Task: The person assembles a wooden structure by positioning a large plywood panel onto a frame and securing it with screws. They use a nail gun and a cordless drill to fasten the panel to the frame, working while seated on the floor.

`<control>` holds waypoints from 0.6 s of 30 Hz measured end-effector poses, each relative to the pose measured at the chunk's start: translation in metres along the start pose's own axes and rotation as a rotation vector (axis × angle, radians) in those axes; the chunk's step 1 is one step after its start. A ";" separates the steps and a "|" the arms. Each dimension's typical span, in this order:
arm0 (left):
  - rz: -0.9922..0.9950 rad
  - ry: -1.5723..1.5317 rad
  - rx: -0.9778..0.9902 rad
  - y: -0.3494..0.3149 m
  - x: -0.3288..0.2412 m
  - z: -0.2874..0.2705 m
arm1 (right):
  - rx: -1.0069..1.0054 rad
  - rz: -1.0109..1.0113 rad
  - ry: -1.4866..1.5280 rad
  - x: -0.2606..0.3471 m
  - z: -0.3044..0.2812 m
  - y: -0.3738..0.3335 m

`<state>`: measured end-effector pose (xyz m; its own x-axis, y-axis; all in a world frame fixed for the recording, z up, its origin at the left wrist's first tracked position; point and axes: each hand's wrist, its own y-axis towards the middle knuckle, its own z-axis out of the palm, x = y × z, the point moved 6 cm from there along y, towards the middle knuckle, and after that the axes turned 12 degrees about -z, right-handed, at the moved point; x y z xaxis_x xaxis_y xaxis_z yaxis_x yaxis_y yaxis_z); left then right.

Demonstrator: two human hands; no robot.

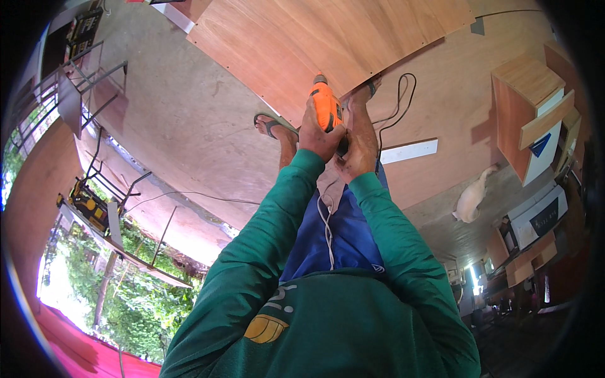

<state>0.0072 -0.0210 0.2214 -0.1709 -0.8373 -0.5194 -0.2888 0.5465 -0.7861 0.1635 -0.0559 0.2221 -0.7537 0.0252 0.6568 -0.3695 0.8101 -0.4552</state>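
An orange corded power drill [326, 108] is in front of me, its chuck pointing away toward the face of a wide plywood panel [328, 39]. My left hand [317, 131] is closed around the drill's body. Lower and to the right, my right hand [357, 154] is closed at the dark handle, its fingers partly hidden. The drill's tip lies over the panel's near part; whether a bit touches the wood I cannot tell. Small dark dots run along the panel's edges.
A black cable [413, 94] loops on the floor right of the drill. Beside it lies a white strip [409, 150]. A pale animal [474, 196] is on the floor at right, near a wooden box-like piece [526, 101]. Metal frames [94, 94] stand left. My sandaled feet flank the panel's near corner.
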 end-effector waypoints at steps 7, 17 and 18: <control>0.025 0.023 -0.022 0.002 0.006 0.002 | -0.014 -0.007 0.067 -0.002 0.002 -0.001; 0.046 0.072 -0.053 0.006 0.012 0.003 | -0.023 -0.045 0.059 -0.003 0.006 0.002; 0.038 0.076 -0.053 0.006 0.012 0.003 | -0.015 -0.032 0.065 -0.004 0.006 0.003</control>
<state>0.0067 -0.0277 0.2093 -0.2533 -0.8161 -0.5194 -0.3297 0.5776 -0.7468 0.1622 -0.0572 0.2151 -0.7046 0.0362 0.7087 -0.3848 0.8196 -0.4245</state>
